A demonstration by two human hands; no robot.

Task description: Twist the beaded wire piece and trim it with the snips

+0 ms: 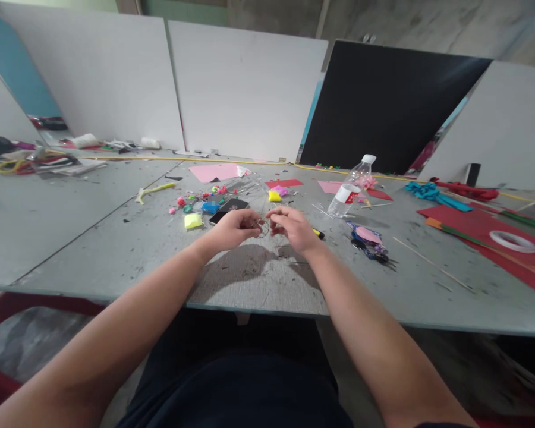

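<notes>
capped empty-looking bottle (350, 191) beside hands

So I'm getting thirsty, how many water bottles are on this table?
1. A clear plastic bottle with a white cap and red label stands tilted right of the hands, near pink paper. Clutter farther back could hide another.

near edge: bare table (258, 285) from front edge up to both hands, free to pass
left half: open surface, only specks
behind hands: blocked by phone (229, 210), yellow packets (193, 221), small coloured bits
right of hands: bottle (350, 187) lying tilted, scissors pile (369, 241), thin stick (432, 264)
right corner: red paper (494, 235), tape roll (513, 241)
back edge: upright boards (245, 89), no way through
</notes>
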